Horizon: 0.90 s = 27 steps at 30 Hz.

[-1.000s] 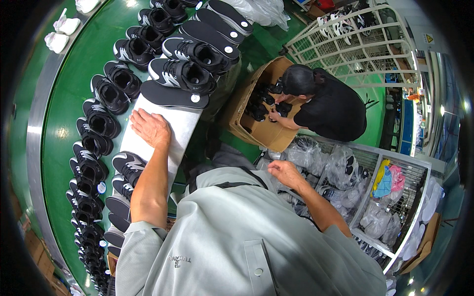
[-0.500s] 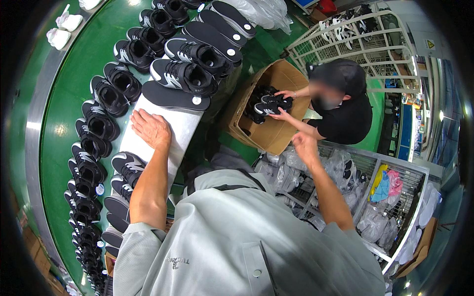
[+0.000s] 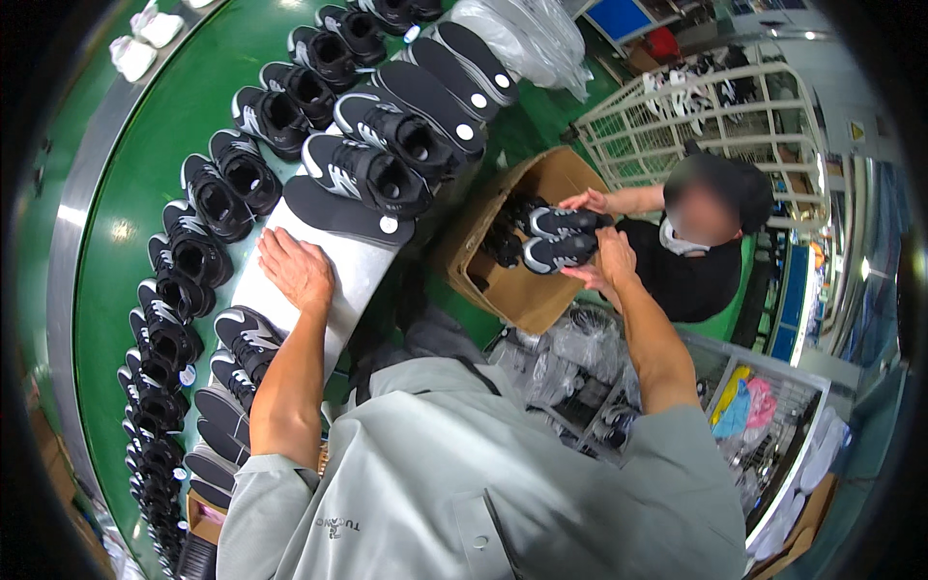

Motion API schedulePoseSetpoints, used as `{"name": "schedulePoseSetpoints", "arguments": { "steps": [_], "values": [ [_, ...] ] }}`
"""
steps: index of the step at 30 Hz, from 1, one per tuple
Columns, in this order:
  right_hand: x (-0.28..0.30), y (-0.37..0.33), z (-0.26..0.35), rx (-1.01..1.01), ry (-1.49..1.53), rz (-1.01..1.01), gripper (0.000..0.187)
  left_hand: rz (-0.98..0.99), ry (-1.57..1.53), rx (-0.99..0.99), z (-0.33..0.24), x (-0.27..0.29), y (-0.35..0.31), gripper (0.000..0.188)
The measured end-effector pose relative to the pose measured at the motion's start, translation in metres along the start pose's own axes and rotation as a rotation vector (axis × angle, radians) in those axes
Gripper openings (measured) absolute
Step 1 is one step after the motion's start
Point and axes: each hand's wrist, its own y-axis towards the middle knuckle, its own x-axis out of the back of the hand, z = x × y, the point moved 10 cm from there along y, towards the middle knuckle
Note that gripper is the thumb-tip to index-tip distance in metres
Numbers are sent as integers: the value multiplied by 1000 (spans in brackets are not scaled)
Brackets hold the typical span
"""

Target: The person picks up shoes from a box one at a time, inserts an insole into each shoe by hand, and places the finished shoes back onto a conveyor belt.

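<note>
My left hand [image 3: 295,269] lies flat on the pale metal bench [image 3: 353,280], fingers stretched out, holding nothing. Just beyond it, a black-and-silver sneaker [image 3: 362,174] rests on a black insole [image 3: 319,215] with a round white sticker. To the right, my right hand [image 3: 616,256] is closed at the heel end of a pair of black-and-grey sneakers [image 3: 561,237]; its fingertips are partly hidden. A co-worker's two hands [image 3: 592,201] also hold this pair, one on each side, over an open cardboard box [image 3: 541,300] with more dark shoes inside.
Rows of black sneakers [image 3: 174,333] line the green conveyor [image 3: 121,232] on my left. A co-worker in black [image 3: 667,280] is beyond the box, near a white wire cart [image 3: 696,106]. A metal rack [image 3: 754,416] with plastic-wrapped items and coloured cloths stands at my right.
My right hand has moved forward onto the sneakers in the co-worker's hands. The co-worker has lifted that pair and brought it rightward, nearer me. My left hand stays on the bench.
</note>
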Motion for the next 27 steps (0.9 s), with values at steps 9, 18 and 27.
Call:
{"name": "schedulePoseSetpoints", "arguments": {
  "steps": [9,18,27],
  "values": [
    [-5,35,-31,-47,222,215,54,38,58,30,1,0,1,54],
    [-9,83,-28,-22,173,282,40,54,16,33,0,-5,-1,56],
    [33,44,24,338,357,-44,45,63,46,34,-10,5,3,54]
  ]
}}
